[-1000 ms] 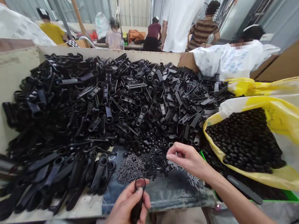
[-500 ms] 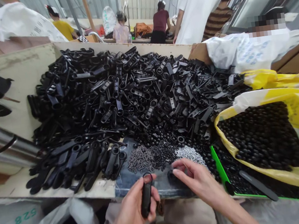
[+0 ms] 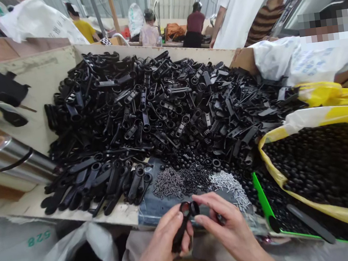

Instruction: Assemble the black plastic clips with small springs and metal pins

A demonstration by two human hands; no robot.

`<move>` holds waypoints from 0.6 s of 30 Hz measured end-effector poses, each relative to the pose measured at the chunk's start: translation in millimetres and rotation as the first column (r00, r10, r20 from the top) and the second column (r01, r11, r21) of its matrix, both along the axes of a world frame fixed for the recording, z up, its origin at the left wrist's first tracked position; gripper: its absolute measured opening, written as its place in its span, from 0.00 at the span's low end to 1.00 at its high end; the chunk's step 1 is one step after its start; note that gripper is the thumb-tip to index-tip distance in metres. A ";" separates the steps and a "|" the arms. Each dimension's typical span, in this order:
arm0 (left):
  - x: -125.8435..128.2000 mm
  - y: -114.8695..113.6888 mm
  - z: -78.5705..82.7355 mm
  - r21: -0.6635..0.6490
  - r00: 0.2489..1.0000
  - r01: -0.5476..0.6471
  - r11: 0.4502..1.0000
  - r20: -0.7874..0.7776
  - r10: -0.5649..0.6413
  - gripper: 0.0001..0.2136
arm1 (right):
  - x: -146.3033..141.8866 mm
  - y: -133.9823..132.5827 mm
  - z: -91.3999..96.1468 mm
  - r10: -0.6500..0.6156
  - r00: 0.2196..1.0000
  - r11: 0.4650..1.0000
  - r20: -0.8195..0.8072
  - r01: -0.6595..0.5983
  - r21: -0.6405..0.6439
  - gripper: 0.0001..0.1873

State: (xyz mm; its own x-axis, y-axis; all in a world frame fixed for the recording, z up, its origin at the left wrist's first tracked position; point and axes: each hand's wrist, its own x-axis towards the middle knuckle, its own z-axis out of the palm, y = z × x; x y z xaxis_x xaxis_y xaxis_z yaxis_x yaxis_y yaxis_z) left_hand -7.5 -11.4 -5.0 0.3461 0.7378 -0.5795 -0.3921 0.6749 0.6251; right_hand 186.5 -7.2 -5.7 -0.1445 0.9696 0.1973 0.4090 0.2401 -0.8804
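- Handle (image 3: pixel 180 234), black, at the denim mat's (image 3: pixel 150 212) near edge, long axis slanting ring-end toward the mat.
- Left hand (image 3: pixel 168 233) curls its fingers round it.
- I see the right hand (image 3: pixel 229 222) pinching a black collar (image 3: pixel 195 208) just right of the ring; contact unclear.

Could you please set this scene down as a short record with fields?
Left grip: holds a black ring-ended handle
Right grip: holds a small black ring close to the handle's ring end; contact unclear
In front: piles of silver pins, grey pin-like parts, tiny black pieces
Beyond: heap of black plastic parts
Left side: laid-out black handles, steel cylinder
Right side: yellow-and-white bag of round black pieces, green tray
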 end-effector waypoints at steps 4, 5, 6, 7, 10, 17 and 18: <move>1.5 -4.3 -3.1 0.044 0.999 0.015 0.999 -0.036 -0.013 0.29 | -11.1 -0.2 -6.3 -0.003 0.997 0.998 -0.079 0.007 0.059 0.14; 1.1 -4.6 -3.1 0.043 0.999 0.016 0.999 -0.042 -0.015 0.29 | -12.0 -0.2 -8.5 -0.003 0.997 0.998 -0.075 0.008 0.066 0.15; 0.5 -4.5 -2.7 0.040 0.999 0.020 0.999 -0.044 -0.018 0.29 | -12.4 -0.2 -10.2 -0.002 0.998 0.997 -0.065 0.006 0.072 0.14; -0.1 -3.9 -1.8 0.039 0.999 0.026 0.999 -0.040 -0.024 0.28 | -12.6 -0.3 -11.2 0.003 0.999 0.997 -0.050 0.001 0.079 0.14; -1.4 -0.4 3.5 0.045 0.997 0.066 0.997 -0.029 -0.065 0.22 | -13.9 -1.0 -9.7 0.003 1.000 0.993 0.012 -0.004 0.119 0.11; 0.0 1.5 11.7 0.146 0.971 0.182 0.972 -0.182 -0.155 0.20 | -24.6 -8.7 -1.8 -0.121 0.985 0.974 0.126 0.093 0.206 0.07; 0.0 0.5 10.8 0.159 0.964 0.192 0.968 -0.216 -0.156 0.20 | -25.6 -10.2 -2.3 -0.128 0.984 0.972 0.125 0.099 0.214 0.07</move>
